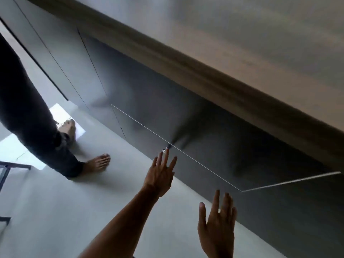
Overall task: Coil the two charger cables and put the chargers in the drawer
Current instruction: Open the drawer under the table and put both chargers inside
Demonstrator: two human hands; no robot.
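Though the view is tilted and smeared, both hands read clearly against the cabinet. The dark grey flat-fronted drawer [214, 146] sits low in the unit, under the brown wooden edge of the worktop [186, 71], and is outlined by a thin pale line that bends at its near corner. Whether it stands ajar cannot be told.

The left hand [161, 175] has its fingers straight and spread and holds nothing. Its longest fingertip reaches the pale line midway along the drawer's edge; blur hides whether it touches.

The right hand [216, 226] is seen from the back, fingers straight, thumb out to the side, holding nothing. It is raised just short of the drawer's near corner.

Two bare feet [98, 162] below dark trouser legs [24, 101] stand on the pale grey floor [74, 211], at the cabinet's far end.
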